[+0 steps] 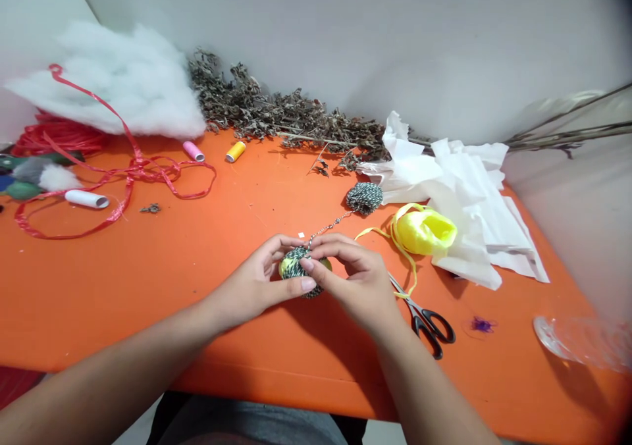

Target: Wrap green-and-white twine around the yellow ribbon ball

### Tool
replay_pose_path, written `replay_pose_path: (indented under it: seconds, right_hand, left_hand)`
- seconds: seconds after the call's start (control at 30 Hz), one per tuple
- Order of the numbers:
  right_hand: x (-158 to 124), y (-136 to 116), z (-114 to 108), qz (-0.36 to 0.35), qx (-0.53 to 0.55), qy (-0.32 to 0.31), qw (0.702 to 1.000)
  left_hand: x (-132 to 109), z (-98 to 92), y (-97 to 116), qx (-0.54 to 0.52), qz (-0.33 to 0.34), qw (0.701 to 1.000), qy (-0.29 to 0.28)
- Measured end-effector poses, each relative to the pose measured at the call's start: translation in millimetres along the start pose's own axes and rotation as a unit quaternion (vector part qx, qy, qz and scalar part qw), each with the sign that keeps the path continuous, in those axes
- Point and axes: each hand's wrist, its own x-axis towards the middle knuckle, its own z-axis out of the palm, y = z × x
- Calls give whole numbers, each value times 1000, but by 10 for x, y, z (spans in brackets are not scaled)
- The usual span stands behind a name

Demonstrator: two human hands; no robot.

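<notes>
My left hand (264, 277) is closed around a small yellow ball (285, 267) wrapped in green-black and white twisted cord (312, 291). Its thumb presses the near side, while the fingers curl behind. From the right, my right hand (353, 277) pinches the cord at the top of the ball, thumb and fingers together. A strand of that cord runs up and right to a wound bundle (365, 198) lying on the table. Parts of the ball are hidden behind my fingers.
Black-handled scissors (427, 323) and a yellow ribbon roll (424, 230) lie right of my hands, by crumpled white paper (464, 188). Dried twigs (286, 116) line the wall. Red ribbon (131, 162), white stuffing (133, 83) and thread spools (236, 152) are left. A clear plastic cup (577, 340) lies far right.
</notes>
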Motion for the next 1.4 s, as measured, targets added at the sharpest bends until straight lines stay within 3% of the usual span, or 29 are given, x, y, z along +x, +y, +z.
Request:
replay_pose_path:
  seconds: [0.43, 0.7, 1.4]
  right_hand:
    - [-11, -4, -1, -29, 2, -3, 1000]
    - [3, 38, -42, 49, 153, 17, 987]
    - [36, 23, -77, 85, 191, 18, 978]
  left_hand:
    - [-30, 10, 12, 17, 39, 999, 23]
    - [-62, 26, -17, 56, 50, 997, 1]
    - [-122, 37, -24, 124, 81, 989, -14]
